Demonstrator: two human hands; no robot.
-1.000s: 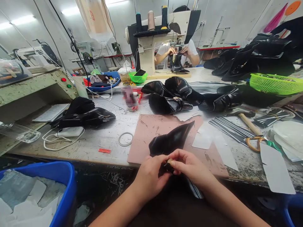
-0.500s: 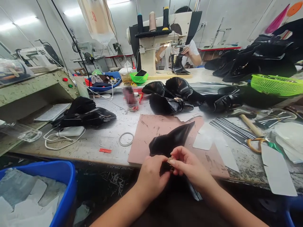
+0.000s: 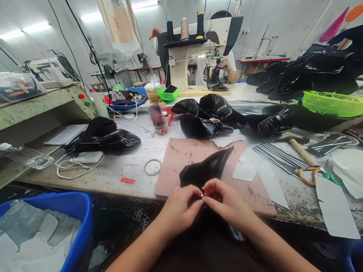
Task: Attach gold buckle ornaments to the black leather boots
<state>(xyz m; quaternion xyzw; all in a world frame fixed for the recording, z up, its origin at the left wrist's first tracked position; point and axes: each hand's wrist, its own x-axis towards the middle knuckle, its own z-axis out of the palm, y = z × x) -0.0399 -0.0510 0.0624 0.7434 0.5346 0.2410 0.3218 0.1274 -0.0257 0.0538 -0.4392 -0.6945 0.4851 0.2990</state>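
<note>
At the front edge of the bench, my left hand (image 3: 181, 207) and my right hand (image 3: 224, 200) meet fingertip to fingertip. Both pinch a small shiny gold-coloured metal piece (image 3: 202, 196); its exact kind is too small to make out. Just beyond my fingers, a black leather boot upper (image 3: 205, 166) lies on a pinkish cutting board (image 3: 176, 158), its near end hidden by my hands. More black material (image 3: 215, 223) hangs below my hands over my lap, and I cannot tell whether it joins that upper.
Black boot uppers (image 3: 210, 126) with buckled straps lie behind the board, and another pair (image 3: 110, 138) at left. To the right are a hammer (image 3: 303, 151), scissors (image 3: 310, 175) and white pieces (image 3: 336, 204). A blue bin (image 3: 87, 211) stands lower left. A person (image 3: 231, 66) sits across, behind a sewing machine (image 3: 178, 60).
My fingertips have drawn closer together around the metal piece, the right fingers shifting slightly. Across the bench, the other person's one hand has moved up to the machine's wheel. The view has shifted slightly.
</note>
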